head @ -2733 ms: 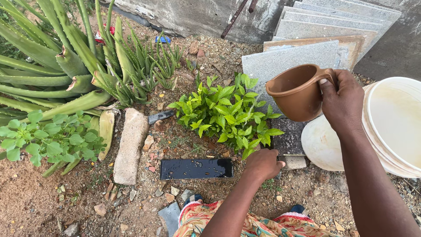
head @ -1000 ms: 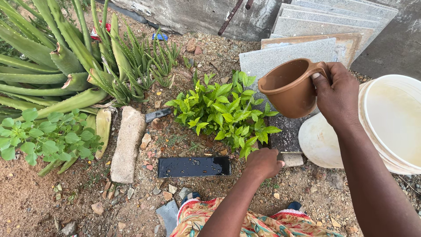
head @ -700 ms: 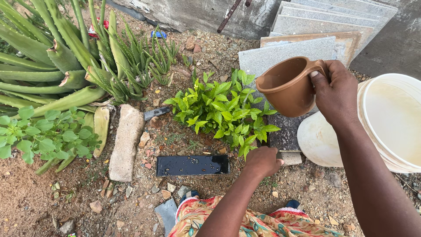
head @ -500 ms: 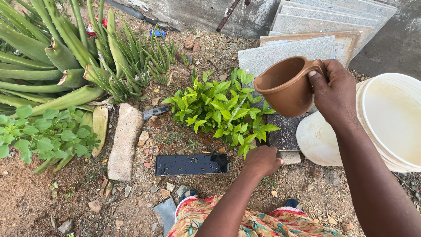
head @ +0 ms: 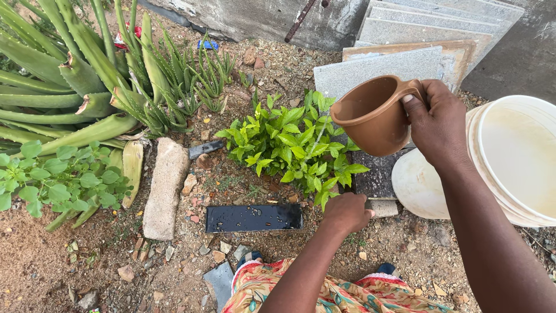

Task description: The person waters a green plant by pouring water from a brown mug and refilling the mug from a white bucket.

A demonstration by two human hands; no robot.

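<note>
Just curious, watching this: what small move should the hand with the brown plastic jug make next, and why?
Probably tip the brown plastic jug further. The right hand holds it tilted, spout over the small leafy green plant, and a thin stream already falls.

Bare, stony soil (head: 75,272) in daylight; a rough concrete wall (head: 255,20) along the far edge, grey stone slabs (head: 440,26) leaning at its right corner

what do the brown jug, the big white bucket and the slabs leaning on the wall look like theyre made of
Brown jug: probably moulded plastic, an even matte colour with a one-piece handle, held by the right hand.
White bucket: likely plastic too, with a thin smooth rim and a slightly stained look.
Leaning slabs: stone or granite-look tile, going by their grey speckled faces and straight cut edges.
</note>
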